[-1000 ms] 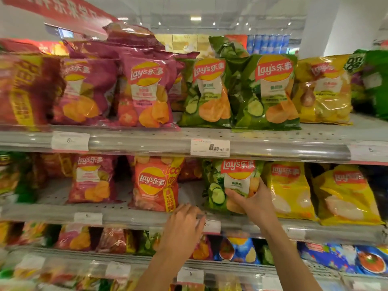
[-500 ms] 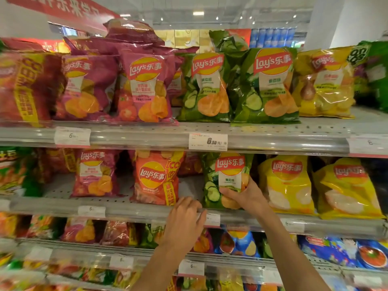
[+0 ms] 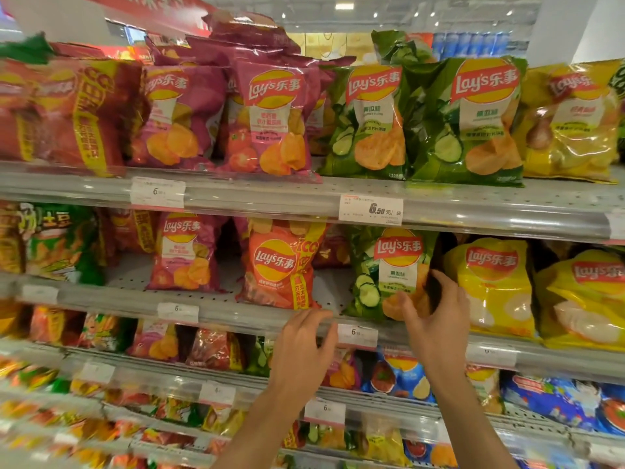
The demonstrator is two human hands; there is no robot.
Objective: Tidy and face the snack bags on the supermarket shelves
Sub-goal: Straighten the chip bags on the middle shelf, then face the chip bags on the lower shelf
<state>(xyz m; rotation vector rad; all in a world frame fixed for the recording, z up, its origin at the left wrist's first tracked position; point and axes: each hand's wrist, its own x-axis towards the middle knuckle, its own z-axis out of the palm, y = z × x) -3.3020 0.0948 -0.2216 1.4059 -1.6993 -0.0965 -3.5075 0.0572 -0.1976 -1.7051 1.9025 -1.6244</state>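
We judge the glossy green cucumber crisp bag (image 3: pixel 389 272), centre frame, may topple forward if our right hand (image 3: pixel 436 319), fingers spread loosely against it, drags it off the ledge.

Right hand (image 3: pixel 436 319) released green bag (image 3: pixel 389 272), fingers now spread.
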